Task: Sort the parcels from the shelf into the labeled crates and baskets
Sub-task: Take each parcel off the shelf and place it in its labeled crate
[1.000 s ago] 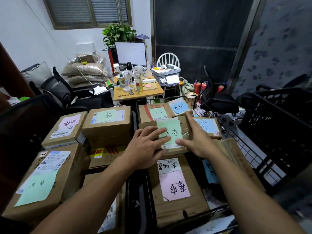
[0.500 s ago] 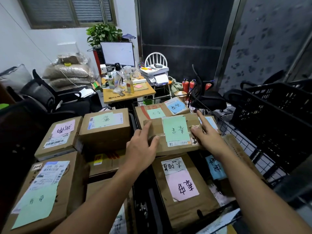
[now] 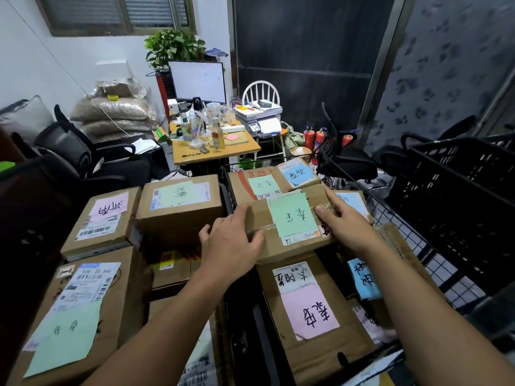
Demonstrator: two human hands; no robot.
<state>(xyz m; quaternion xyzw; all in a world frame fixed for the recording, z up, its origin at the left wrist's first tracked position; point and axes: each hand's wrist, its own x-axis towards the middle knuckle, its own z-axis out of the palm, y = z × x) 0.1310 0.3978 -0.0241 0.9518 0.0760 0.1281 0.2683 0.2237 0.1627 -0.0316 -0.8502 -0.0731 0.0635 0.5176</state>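
Parcels stacked all over this room, and the person is halfway through parking another one. That brown cardboard box with the green handwritten note point(image 3: 289, 246) now sits on top of the pile in the dark wire-mesh basket point(image 3: 401, 232). It lies across the brown box with the pink note point(image 3: 306, 316), just in front of the box with the pale blue note point(image 3: 298, 172).

A second ago both hands were bunched up over that green note. Since then they've slid apart to the two ends, and the box has turned a bit to lie more crosswise. Their left hand point(image 3: 228, 240) lies flat on the left end, fingers point(image 3: 245, 211) fairly straight, thumb on the top face. Their right hand point(image 3: 342, 227) rests on the right end the same way, stretched along the far edge and not wrapped round anything, as far as I can see. So nothing's really gripped; it's more like pressing the box level.

My read: this one's reached its basket and is getting a last nudge to sit square. It looks a bit perched on the boxes under it though, so it might rock once they let go.
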